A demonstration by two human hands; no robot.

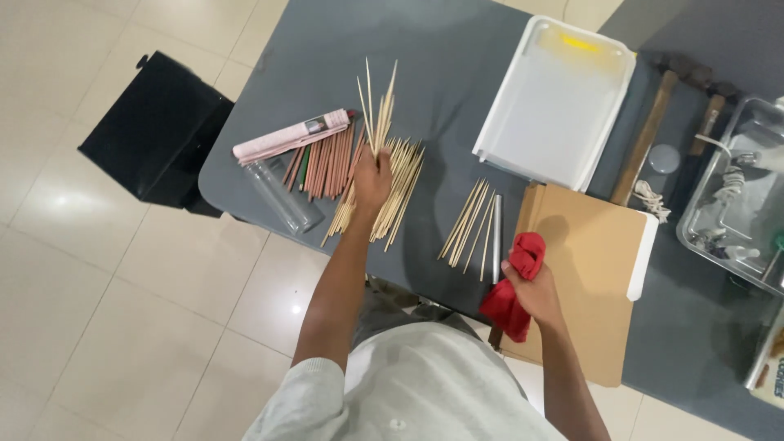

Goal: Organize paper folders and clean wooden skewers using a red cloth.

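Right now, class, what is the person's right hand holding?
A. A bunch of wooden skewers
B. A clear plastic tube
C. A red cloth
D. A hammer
C: the right hand grips a bunched red cloth at the edge of the brown folder, while the left hand holds the wooden skewers.

Red cloth (516,287), white tray (555,106), pale wooden skewers (398,184), grey table (441,57)
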